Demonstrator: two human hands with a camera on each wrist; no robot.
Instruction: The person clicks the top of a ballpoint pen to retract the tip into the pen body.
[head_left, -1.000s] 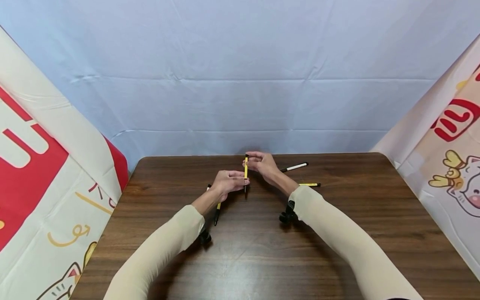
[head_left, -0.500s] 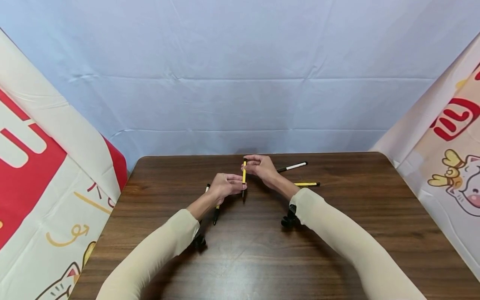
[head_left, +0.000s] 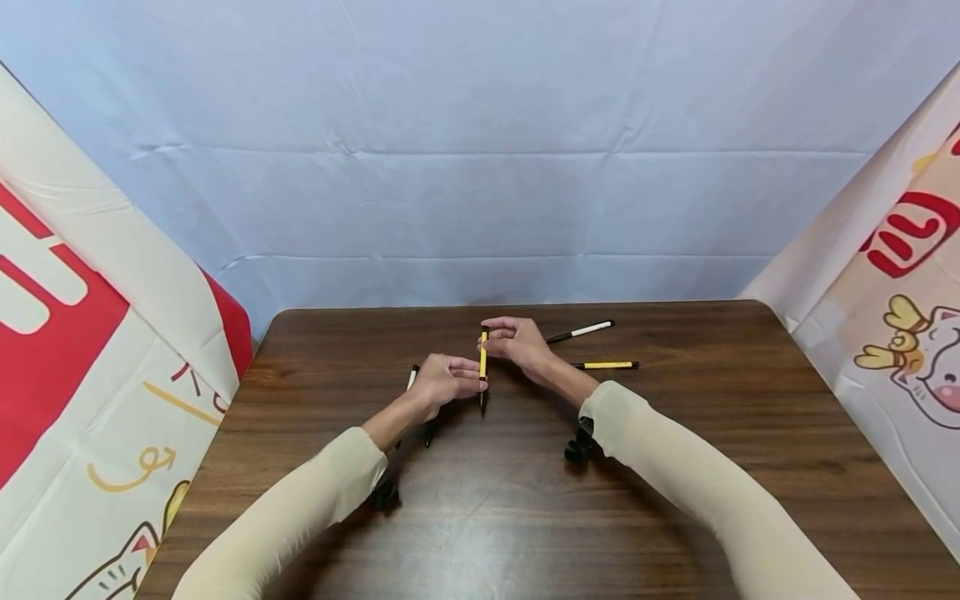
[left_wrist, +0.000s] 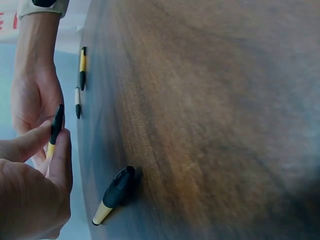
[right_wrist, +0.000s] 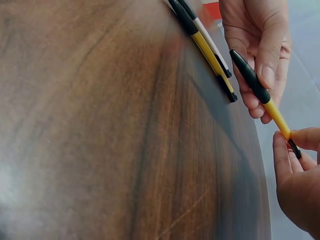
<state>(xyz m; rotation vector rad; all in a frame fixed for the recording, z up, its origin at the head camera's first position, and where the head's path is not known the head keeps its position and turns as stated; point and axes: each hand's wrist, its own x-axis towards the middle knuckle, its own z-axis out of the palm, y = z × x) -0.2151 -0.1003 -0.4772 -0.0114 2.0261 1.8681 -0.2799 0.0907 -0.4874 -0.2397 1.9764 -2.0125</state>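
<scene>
A yellow pen with a black grip and black top (head_left: 483,357) is held up between both hands, tip pointing toward the person. My left hand (head_left: 441,383) pinches it near the black grip, thumb on one side and fingers on the other, as the right wrist view shows. My right hand (head_left: 522,345) pinches the top end by the black clip (right_wrist: 294,148). In the right wrist view the yellow barrel (right_wrist: 277,117) shows between the two hands. Beside the left hand lie a white pen (head_left: 412,377) and a yellow-and-black pen (right_wrist: 209,54), both partly hidden in the head view.
To the right of the right hand lie a white-and-black pen (head_left: 592,328) and a yellow-and-black pen (head_left: 611,365). The brown wooden table (head_left: 495,517) ends at a pale cloth backdrop (head_left: 480,167). Printed cloths hang at both sides.
Both hands and the held pen have drifted a little toward the person and slightly left. The grips on the pen look the same. The pens on the table have stayed put.
</scene>
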